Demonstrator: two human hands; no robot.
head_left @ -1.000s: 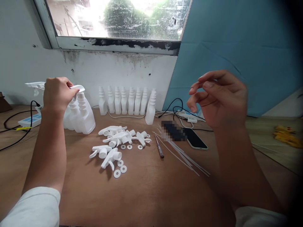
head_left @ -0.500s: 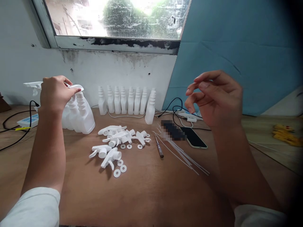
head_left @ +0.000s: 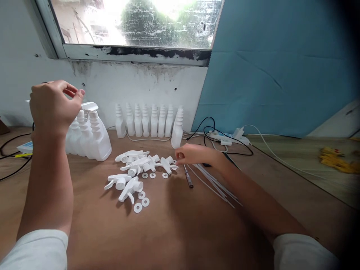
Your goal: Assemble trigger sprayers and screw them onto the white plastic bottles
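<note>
My left hand [head_left: 52,103] is raised with its fingers loosely apart, just left of and above a white spray bottle with a trigger head [head_left: 94,131]; it holds nothing. My right hand [head_left: 194,154] lies low on the brown table, fingertips at the right end of a pile of white trigger sprayer heads [head_left: 140,163], close to one head [head_left: 168,164]. Small white washers [head_left: 142,200] are scattered near the pile. Whether the fingertips pinch anything is unclear.
A row of several capless white bottles [head_left: 149,120] stands against the wall. A small screwdriver [head_left: 188,179] and thin white dip tubes [head_left: 216,183] lie right of the pile. Cables and a power strip [head_left: 225,138] run behind. Yellow items [head_left: 336,161] sit far right.
My right hand dropped from mid-air down to the table at the sprayer-head pile, covering the phone. My left hand lifted off the bottle's trigger head and moved left.
</note>
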